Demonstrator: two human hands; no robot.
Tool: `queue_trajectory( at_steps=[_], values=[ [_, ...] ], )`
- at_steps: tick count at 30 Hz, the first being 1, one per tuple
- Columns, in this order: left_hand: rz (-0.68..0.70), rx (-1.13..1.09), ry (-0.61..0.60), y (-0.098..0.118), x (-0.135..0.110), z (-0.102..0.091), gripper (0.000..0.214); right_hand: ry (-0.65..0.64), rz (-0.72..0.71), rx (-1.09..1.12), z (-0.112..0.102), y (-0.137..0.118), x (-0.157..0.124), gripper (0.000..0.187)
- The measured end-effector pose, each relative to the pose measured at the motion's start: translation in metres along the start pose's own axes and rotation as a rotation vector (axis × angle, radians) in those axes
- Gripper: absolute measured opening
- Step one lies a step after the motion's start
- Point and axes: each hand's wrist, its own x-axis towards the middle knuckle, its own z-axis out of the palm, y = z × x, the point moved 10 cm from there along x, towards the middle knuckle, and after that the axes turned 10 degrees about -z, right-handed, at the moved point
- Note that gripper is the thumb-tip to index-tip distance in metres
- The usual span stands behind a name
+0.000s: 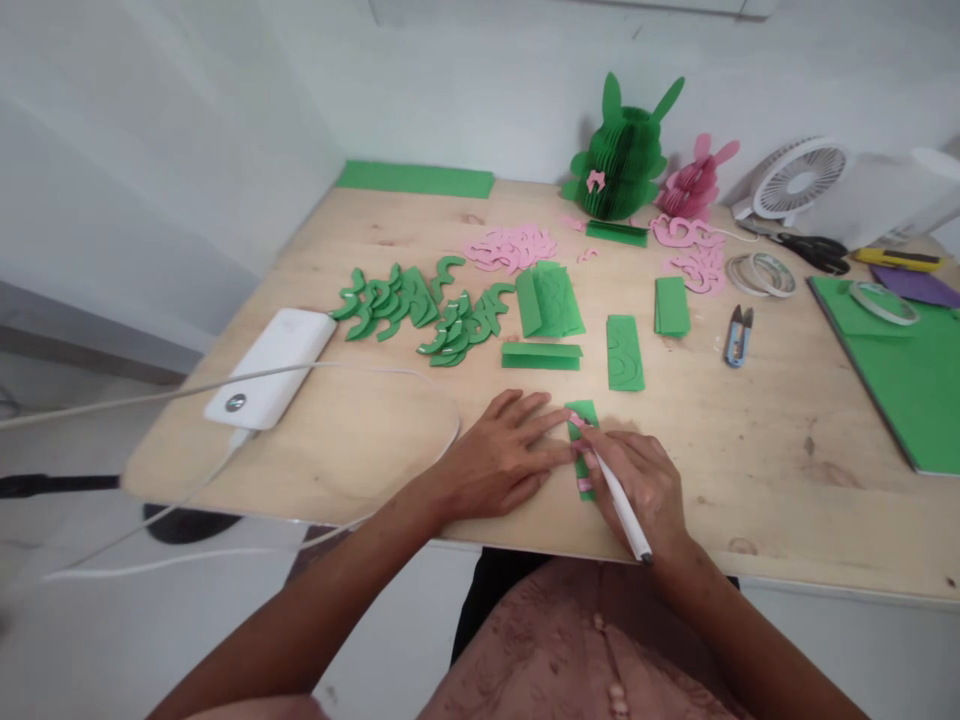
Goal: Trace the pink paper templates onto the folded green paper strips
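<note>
Near the table's front edge lies a green paper strip (586, 408) with a pink paper piece (585, 484) on top, partly covered by my fingers. My left hand (504, 458) rests flat from the left, fingers spread, its fingertips holding the pink piece down against the strip. Closed around a white pen (624, 508), my right hand (646, 485) leans on the strip's right side, the pen's tip hidden by the fingers. Just beyond is a green paper rectangle (625, 352) with curved outlines drawn on it. A folded green strip (541, 356) lies to its left.
Cut green pieces (457, 330) and pink pieces (511, 248) lie in piles beyond my hands. A power bank (271, 368) with cables is at left. Blue snips (739, 338), tape rolls (761, 274), black-handled scissors (814, 250), a fan (799, 182) and a green paper figure (626, 165) stand or lie farther off.
</note>
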Motion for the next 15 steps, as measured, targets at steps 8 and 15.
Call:
queue_trajectory(
  at_steps=[8,15],
  values=[
    [-0.005,-0.022,0.011,-0.001,0.000,-0.002,0.035,0.091,0.188,0.276,-0.004,0.022,-0.005,0.024],
    [0.001,-0.029,0.027,0.000,0.000,-0.005,0.035,0.124,0.506,0.568,0.002,0.042,-0.013,0.016]
  ],
)
